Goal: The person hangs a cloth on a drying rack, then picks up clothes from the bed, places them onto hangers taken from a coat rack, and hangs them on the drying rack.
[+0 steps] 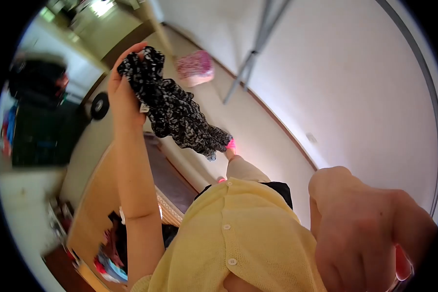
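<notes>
The patterned cloth point(177, 114) hangs from the gripping fingers of the left hand point(122, 80), its long axis slanting down and rightward. The right hand point(362, 228) is well apart; its fingers' state I cannot tell.

From afar I'm looking into what seems a home: clothes point(111, 250) are heaping near the near edge of a wooden surface point(95, 199), and a fluffy pink cushion or stool point(194, 67) is sitting on the pale floor point(263, 146).
</notes>
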Tool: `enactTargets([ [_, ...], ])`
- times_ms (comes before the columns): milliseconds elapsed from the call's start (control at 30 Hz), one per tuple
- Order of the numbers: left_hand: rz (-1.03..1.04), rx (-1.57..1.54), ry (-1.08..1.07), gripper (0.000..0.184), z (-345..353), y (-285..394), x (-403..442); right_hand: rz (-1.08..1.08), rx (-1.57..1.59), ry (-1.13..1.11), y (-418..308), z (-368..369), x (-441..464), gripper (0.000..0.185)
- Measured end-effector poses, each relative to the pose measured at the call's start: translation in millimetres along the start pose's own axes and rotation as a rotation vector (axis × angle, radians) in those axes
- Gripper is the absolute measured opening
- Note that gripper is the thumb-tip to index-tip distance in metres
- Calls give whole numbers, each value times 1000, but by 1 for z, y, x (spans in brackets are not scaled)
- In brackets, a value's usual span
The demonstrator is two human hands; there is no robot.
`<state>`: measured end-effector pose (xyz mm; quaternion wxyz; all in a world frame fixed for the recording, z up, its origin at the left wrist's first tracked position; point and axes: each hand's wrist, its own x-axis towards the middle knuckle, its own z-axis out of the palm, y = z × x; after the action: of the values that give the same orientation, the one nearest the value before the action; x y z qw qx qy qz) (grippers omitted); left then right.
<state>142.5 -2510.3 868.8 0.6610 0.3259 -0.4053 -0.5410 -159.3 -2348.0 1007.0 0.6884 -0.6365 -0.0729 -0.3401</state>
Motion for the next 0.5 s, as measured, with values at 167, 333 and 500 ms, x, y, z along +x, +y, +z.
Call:
enactTargets([
  [167, 32, 28, 227, 25, 9, 15, -17, -10, 185, -286, -33, -74, -10, 16],
  [333, 112, -20, 402, 23, 19, -4, -41, 24, 301, -513, -21, -131, 12, 16],
  [500, 130, -35, 504, 34, -2, -20, -44, 67, 421, -708, 28, -172, 76, 16],
])
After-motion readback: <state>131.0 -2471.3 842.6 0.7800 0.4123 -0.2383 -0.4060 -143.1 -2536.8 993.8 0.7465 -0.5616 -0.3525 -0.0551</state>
